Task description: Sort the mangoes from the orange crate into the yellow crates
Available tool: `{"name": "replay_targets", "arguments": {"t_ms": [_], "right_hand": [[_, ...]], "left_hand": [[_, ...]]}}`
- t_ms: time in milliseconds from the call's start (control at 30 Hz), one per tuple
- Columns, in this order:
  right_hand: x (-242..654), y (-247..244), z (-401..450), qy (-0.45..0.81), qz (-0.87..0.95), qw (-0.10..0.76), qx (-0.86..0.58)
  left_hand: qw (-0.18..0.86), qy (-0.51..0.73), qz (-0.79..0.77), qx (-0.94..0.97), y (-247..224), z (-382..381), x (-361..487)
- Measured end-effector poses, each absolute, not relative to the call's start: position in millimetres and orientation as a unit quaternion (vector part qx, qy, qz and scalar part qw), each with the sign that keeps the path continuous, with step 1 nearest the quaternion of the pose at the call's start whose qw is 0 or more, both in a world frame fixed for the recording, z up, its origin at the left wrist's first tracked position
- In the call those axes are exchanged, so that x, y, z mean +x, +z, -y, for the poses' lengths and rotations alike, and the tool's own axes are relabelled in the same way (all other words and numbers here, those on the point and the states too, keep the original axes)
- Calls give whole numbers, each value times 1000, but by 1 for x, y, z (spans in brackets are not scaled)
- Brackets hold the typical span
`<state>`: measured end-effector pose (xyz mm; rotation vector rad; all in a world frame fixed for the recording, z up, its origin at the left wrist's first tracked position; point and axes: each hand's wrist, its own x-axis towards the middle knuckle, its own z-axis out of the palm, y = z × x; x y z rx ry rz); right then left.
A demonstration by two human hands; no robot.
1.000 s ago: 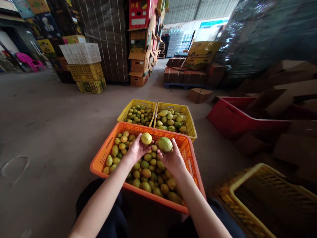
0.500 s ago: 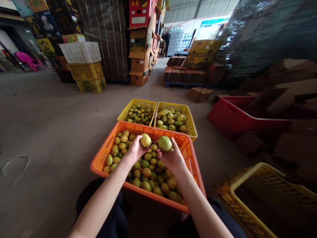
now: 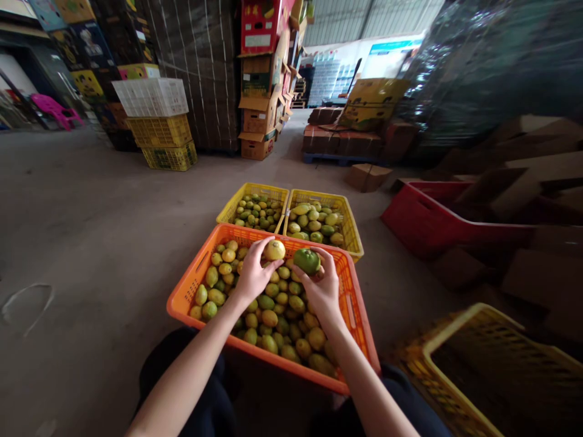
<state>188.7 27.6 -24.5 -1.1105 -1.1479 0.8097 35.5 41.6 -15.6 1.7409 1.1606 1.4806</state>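
Observation:
Above the far half of an orange crate (image 3: pixel 197 270), both hands hold fruit. My left hand (image 3: pixel 255 273) grips a pale yellow lemon (image 3: pixel 275 250) between thumb and fingers, one end turned up. My right hand (image 3: pixel 324 291) has its fingers and thumb around a larger green lemon (image 3: pixel 306 261). The two lemons are apart, side by side. Below them, many yellow and green lemons (image 3: pixel 269 317) fill much of the orange crate, partly hidden by my forearms.
Behind the orange crate stand two yellow crates (image 3: pixel 348 218) of lemons. Another yellow crate (image 3: pixel 473 321) is at my lower right, with a red crate (image 3: pixel 428 218) and cardboard beyond. Stacked crates (image 3: pixel 159 130) and cartons (image 3: pixel 255 115) rise at the back.
Both lemons have been turned in my fingers. The left one has shifted slightly right and up, and the right one now shows a darker green side.

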Motion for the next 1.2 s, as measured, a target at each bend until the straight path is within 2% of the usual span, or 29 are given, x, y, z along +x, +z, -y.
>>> {"name": "replay_targets", "arguments": {"t_ms": [433,567,733,867,1000,1200], "right_hand": [[185,-16,-24,354,480,635,-491],[186,-12,-21,396,430,649,-487],[190,-2,-20,569,337,629,-410],[195,3,-23,665,280,612,-325],[197,5,-23,705,221,599,-309],[197,5,-23,698,213,590,-345]], "left_hand": [[337,560,-429,623,-17,-44,34],[455,576,-407,543,-11,-42,36],[663,557,-329,378,2,-40,33],[740,521,-289,311,5,-40,28],[764,496,-308,273,4,-40,28],[743,483,-332,325,6,-43,29]]}}
